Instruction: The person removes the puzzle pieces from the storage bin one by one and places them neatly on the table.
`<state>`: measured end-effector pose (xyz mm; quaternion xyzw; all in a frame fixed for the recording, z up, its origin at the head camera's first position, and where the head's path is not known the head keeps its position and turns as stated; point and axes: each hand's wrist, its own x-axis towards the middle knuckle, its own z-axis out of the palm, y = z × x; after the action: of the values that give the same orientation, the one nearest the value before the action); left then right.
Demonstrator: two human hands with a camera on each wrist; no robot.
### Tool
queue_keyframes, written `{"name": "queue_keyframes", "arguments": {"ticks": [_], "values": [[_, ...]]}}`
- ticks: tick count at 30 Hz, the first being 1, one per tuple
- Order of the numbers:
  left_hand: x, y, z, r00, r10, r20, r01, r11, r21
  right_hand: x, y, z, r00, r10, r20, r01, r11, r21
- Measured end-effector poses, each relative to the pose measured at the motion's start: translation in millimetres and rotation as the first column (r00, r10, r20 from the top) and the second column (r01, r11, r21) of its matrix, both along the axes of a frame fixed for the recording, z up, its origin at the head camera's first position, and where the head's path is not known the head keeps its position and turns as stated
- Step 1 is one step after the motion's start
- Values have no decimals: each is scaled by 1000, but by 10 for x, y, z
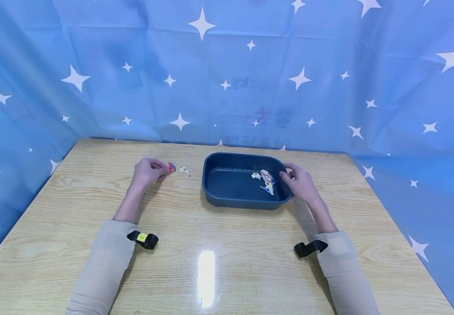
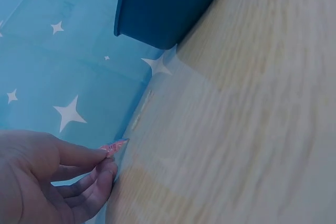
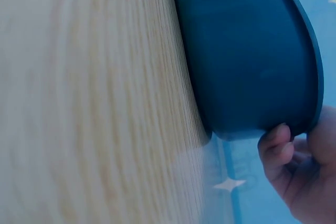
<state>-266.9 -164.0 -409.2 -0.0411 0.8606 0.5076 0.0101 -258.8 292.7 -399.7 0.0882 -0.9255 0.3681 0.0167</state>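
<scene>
Between thumb and fingers, my left hand pinches a small red cutout piece, its edge close over the table. Just right of it lies a pale cutout piece, seen almost edge-on in the left wrist view. My right hand grips the right end of a dark blue bin, thumb over the rim and fingertips against the outer wall. Inside the bin, toward its right end, are a white and purple cutout piece and a smaller pale one.
The wood-grain table carries the bin near its back edge. Behind it and along both sides hangs a blue cloth with white stars. Each sleeve has a black wrist camera strapped on.
</scene>
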Motion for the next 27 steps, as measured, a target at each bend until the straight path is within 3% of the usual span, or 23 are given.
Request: {"name": "queue_keyframes", "arguments": {"ticks": [7,18,27], "values": [[-17,11,-37,1000,9,-1,-9,1000,9,-1,-1,-10,1000,-3,-4,3,1000,0],[-6,-4,-49,1000,-24,-12,24,1000,0,4,-7,8,1000,7,1,-7,1000,-1],[-12,83,51,989,-72,-133,73,997,5,2,2,3,1000,11,0,-11,1000,-2]]}}
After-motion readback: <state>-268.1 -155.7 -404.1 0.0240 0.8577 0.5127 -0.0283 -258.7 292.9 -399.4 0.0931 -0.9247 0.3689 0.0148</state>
